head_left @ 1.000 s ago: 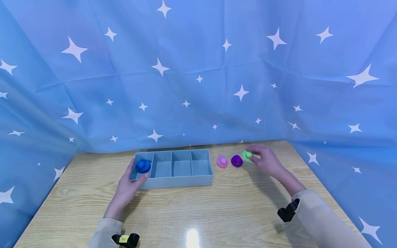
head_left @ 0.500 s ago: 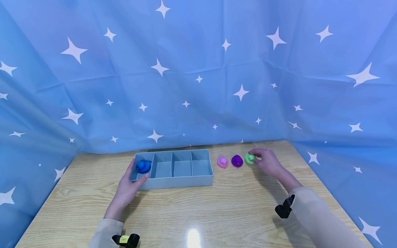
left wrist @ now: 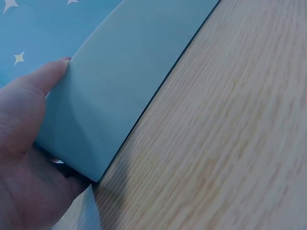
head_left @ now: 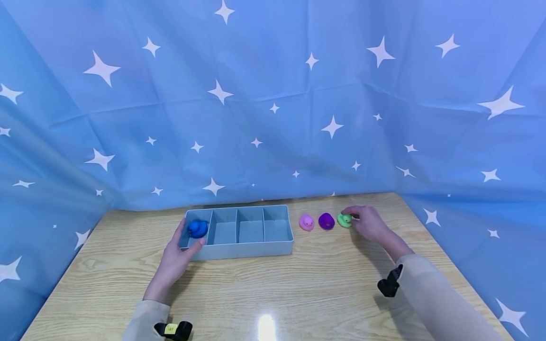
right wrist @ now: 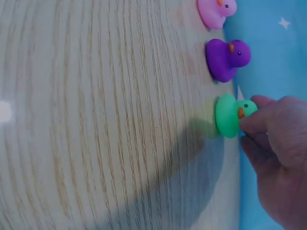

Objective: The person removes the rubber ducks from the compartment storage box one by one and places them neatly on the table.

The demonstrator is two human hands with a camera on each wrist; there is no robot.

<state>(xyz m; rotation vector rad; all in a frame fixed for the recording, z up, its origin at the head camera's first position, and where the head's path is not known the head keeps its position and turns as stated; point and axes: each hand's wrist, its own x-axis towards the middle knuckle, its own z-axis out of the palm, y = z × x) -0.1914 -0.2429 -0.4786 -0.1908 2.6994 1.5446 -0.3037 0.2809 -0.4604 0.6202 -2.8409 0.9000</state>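
Note:
My left hand (head_left: 174,259) grips the left end of a blue-grey divided box (head_left: 241,249), its thumb at the front rim and the fingers round the end wall. A blue rubber duck (head_left: 197,228) sits in the leftmost compartment. My right hand (head_left: 368,222) holds a green rubber duck (right wrist: 227,116) on the table, finger and thumb at its head in the right wrist view. To its left in the head view stand a purple rubber duck (head_left: 326,221) and a pink rubber duck (head_left: 306,222), in a row with it.
The other compartments (head_left: 250,227) of the box hold no ducks. A wooden table (head_left: 239,298) carries everything. Blue star-patterned cloth (head_left: 273,118) hangs along the table's back and sides.
My right hand has brought the green duck slightly right and toward me, away from the purple one; over the last half second it barely moves. The left hand and box stay put.

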